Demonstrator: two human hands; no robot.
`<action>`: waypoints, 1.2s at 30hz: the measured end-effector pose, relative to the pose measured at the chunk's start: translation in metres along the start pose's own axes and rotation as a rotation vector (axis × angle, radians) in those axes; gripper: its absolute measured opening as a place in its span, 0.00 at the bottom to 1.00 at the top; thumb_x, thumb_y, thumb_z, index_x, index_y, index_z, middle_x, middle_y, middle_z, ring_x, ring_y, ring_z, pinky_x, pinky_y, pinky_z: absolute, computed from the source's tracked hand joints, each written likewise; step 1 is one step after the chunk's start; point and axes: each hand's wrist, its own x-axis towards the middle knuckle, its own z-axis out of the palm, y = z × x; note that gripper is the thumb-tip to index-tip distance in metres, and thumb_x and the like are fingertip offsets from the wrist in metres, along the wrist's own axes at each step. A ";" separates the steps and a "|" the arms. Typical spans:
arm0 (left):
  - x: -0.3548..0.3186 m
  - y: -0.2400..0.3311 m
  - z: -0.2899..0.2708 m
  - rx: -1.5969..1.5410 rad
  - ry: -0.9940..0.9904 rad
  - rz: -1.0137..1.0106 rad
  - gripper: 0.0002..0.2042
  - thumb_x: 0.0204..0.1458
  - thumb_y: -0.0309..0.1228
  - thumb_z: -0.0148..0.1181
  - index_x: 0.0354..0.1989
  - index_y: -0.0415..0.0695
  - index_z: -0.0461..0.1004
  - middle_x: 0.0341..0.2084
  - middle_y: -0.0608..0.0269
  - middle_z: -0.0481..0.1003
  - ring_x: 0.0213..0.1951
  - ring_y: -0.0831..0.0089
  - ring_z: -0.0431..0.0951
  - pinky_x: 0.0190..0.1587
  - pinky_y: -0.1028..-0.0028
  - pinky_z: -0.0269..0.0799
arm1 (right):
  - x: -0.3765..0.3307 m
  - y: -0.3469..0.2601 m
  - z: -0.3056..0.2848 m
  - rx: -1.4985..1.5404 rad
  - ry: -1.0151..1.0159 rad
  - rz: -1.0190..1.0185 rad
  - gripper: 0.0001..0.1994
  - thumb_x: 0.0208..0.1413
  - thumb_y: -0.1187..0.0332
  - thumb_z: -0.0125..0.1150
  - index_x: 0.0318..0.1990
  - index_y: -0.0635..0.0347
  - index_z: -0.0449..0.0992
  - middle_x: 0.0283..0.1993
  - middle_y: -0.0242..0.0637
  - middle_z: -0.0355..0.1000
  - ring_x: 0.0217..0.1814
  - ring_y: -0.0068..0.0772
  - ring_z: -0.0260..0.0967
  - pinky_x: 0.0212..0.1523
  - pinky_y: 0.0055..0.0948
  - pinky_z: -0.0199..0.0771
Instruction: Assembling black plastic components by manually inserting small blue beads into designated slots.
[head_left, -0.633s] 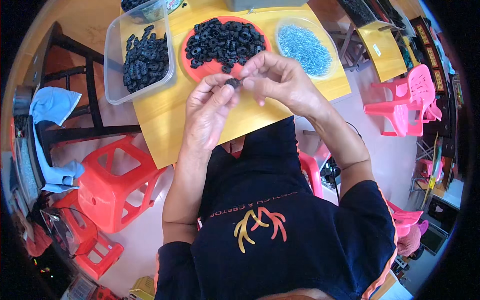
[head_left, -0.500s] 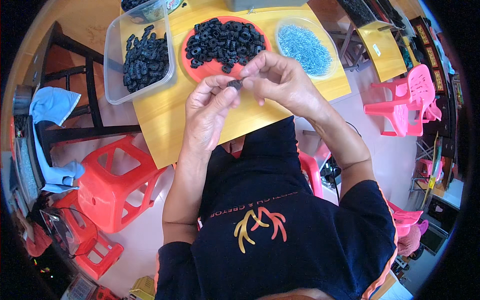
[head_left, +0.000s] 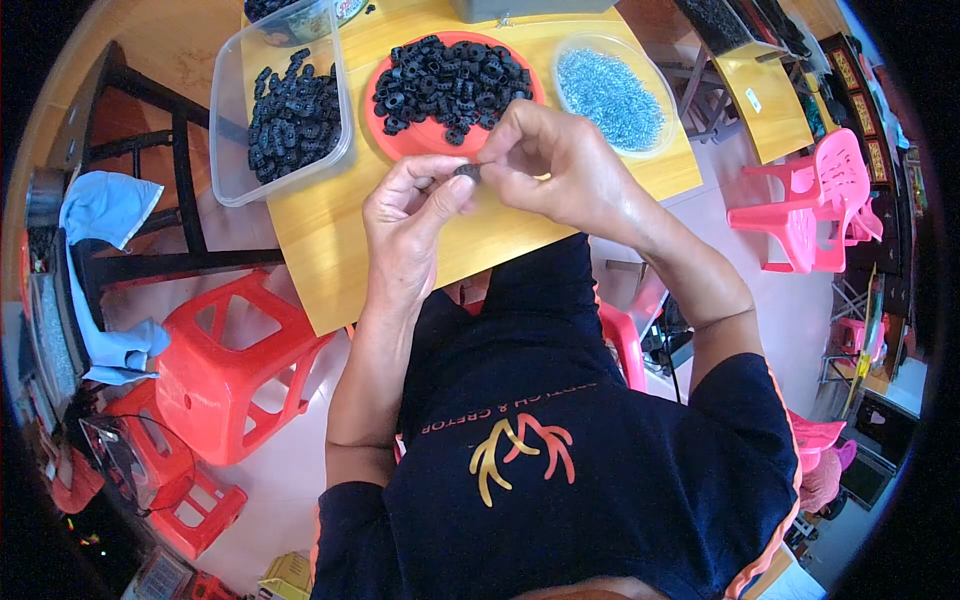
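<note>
Over the near part of the yellow table, my left hand pinches a small black plastic part between thumb and fingertips. Close beside it on the right, my right hand is closed in a pinch, its fingertips at the part's edge; whatever they hold is too small to make out. Just beyond my hands lies a red round plate with a heap of similar black parts. To its right stands a clear round tub of tiny shiny light-blue pieces.
At the table's left is a clear rectangular box partly filled with black pieces. A grey container sits at the far edge. Red stools stand on the left, pink chairs on the right.
My right hand has turned slightly, with its fingers curled in more and its wrist lower and farther right. My left hand has shifted a little left, still pinching the black part.
</note>
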 end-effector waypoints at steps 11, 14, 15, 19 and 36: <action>-0.003 0.005 -0.001 0.114 -0.066 0.022 0.08 0.50 0.20 0.62 0.40 0.38 0.76 0.30 0.64 0.77 0.30 0.81 0.75 0.35 0.80 0.71 | -0.001 -0.019 -0.015 -0.605 -0.248 -0.205 0.10 0.55 0.65 0.53 0.30 0.65 0.70 0.24 0.52 0.70 0.30 0.60 0.69 0.32 0.50 0.66; -0.004 0.010 0.001 0.159 -0.085 0.023 0.08 0.50 0.18 0.61 0.39 0.38 0.76 0.31 0.65 0.77 0.31 0.82 0.75 0.36 0.80 0.71 | -0.006 -0.017 -0.014 -0.633 -0.245 -0.219 0.10 0.57 0.65 0.52 0.32 0.66 0.70 0.23 0.53 0.69 0.30 0.59 0.69 0.32 0.50 0.66; -0.005 0.011 0.002 0.184 -0.094 0.019 0.08 0.50 0.18 0.61 0.39 0.38 0.76 0.31 0.65 0.77 0.32 0.82 0.75 0.36 0.81 0.71 | -0.007 -0.017 -0.014 -0.632 -0.245 -0.220 0.10 0.57 0.65 0.52 0.32 0.66 0.70 0.23 0.53 0.69 0.30 0.59 0.69 0.32 0.50 0.66; -0.002 0.015 0.003 0.232 -0.139 0.040 0.08 0.50 0.18 0.60 0.39 0.38 0.75 0.31 0.66 0.77 0.32 0.82 0.75 0.36 0.81 0.71 | -0.007 -0.016 -0.019 -0.615 -0.303 -0.236 0.11 0.59 0.65 0.51 0.33 0.66 0.70 0.23 0.52 0.69 0.29 0.57 0.70 0.31 0.49 0.67; 0.011 0.040 0.018 1.031 -0.313 0.423 0.13 0.46 0.18 0.62 0.42 0.34 0.73 0.29 0.53 0.75 0.30 0.62 0.78 0.32 0.70 0.72 | 0.009 -0.015 -0.041 -0.199 -0.526 0.146 0.16 0.66 0.60 0.44 0.34 0.65 0.68 0.23 0.36 0.63 0.23 0.28 0.68 0.23 0.26 0.73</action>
